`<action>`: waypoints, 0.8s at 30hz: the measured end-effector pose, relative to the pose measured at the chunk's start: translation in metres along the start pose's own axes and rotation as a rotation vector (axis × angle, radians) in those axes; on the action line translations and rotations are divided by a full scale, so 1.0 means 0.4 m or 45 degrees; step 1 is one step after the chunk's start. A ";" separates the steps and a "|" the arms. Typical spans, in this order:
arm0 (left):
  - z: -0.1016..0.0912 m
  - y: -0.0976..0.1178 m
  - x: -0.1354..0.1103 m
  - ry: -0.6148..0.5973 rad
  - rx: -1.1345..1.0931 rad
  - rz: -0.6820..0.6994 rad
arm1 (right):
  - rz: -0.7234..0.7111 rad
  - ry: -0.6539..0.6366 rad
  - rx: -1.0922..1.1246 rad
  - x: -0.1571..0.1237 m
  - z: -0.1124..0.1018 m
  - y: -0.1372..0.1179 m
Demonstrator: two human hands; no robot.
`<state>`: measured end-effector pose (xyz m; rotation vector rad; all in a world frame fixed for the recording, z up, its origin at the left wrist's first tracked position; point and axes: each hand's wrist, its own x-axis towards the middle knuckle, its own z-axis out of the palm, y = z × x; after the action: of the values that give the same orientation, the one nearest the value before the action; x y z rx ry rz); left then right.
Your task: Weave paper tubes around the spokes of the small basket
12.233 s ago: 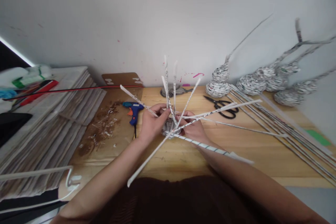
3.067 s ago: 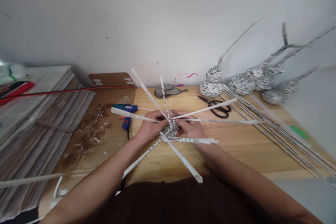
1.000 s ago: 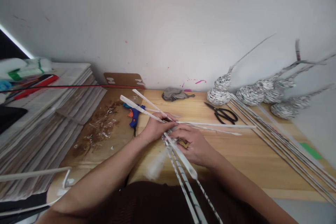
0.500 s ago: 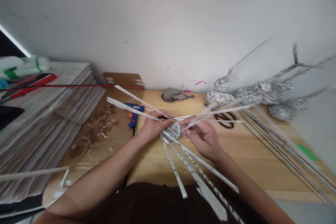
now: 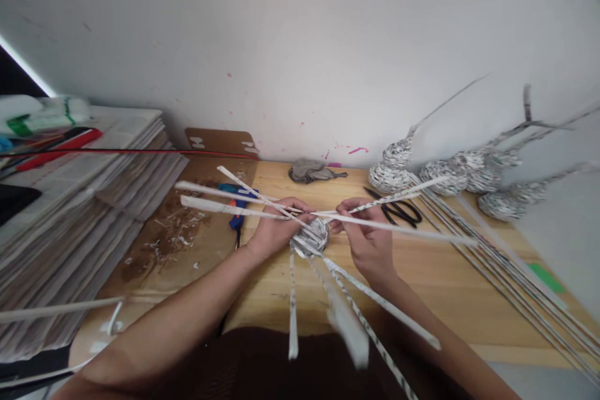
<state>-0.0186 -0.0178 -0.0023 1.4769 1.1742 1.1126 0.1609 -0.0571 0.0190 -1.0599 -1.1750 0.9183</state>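
A small round weave of rolled newspaper tubes is held above the wooden table, its loose ends fanning out on every side. My left hand is closed on its left edge, with several tubes passing over the fingers. On the right, my right hand pinches a newspaper tube near the rim of the weave. Another pale tube crosses in front of that hand. Several ends hang toward my lap, one of them blurred by motion.
Black scissors and a grey rag lie behind my hands. A blue glue gun is at left, beside stacked newspapers. Woven gourd shapes and long paper tubes occupy the right side.
The weave has turned in my hands and its loose ends have shifted. One tube now points right, lower than before, and more ends extend left. My right hand has moved slightly.
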 end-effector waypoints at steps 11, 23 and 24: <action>-0.001 -0.008 -0.010 0.061 0.021 0.146 | 0.103 -0.104 -0.135 -0.006 -0.004 0.013; 0.006 0.010 -0.009 0.114 0.149 0.097 | 0.593 -0.037 0.286 -0.015 0.028 0.044; 0.005 0.011 -0.008 0.111 0.166 0.097 | 0.570 -0.036 0.278 -0.018 0.028 0.050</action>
<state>-0.0162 -0.0215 0.0012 1.5979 1.2810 1.1809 0.1483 -0.0570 -0.0015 -1.1529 -0.8467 1.3798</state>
